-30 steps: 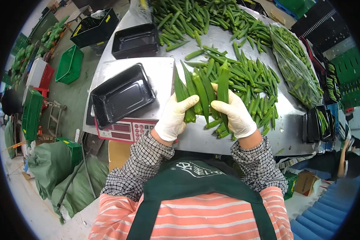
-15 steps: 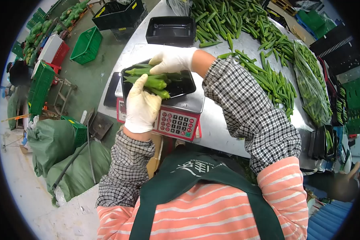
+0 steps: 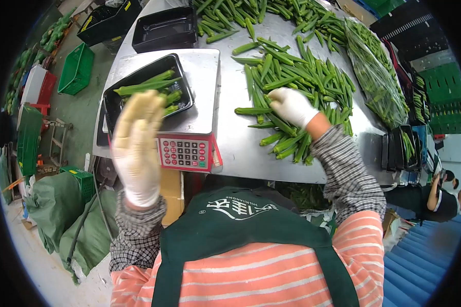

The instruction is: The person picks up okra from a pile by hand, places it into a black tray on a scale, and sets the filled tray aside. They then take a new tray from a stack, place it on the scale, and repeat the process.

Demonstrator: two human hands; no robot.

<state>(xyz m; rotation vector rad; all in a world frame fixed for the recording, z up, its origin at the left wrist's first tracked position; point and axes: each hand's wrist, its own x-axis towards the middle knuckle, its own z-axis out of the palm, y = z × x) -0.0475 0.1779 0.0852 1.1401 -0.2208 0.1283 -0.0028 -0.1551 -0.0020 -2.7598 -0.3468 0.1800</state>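
My left hand (image 3: 138,148), in a white glove, is held up beside the scale with fingers stretched out and nothing in it. Behind its fingertips a black tray (image 3: 184,92) lies tilted on the weighing plate, with several green okra pods (image 3: 147,84) inside; the hand covers part of the tray. My right hand (image 3: 293,107), also gloved, is down at a loose heap of okra (image 3: 312,77) on the metal table. Its fingers are bent together over an okra pod (image 3: 252,111) at the heap's left edge; the fingertips are partly hidden.
The red scale's keypad (image 3: 184,153) faces me. Another black tray (image 3: 165,29) stands behind the scale. A clear bag of okra (image 3: 376,74) lies at the right, near more filled trays (image 3: 407,146). A green crate (image 3: 76,69) is on the floor; a person (image 3: 430,197) is at far right.
Both hands have left the okra in the tray. My right hand has moved right to the loose heap, and my left hand has drawn back and opened. The view has shifted right.
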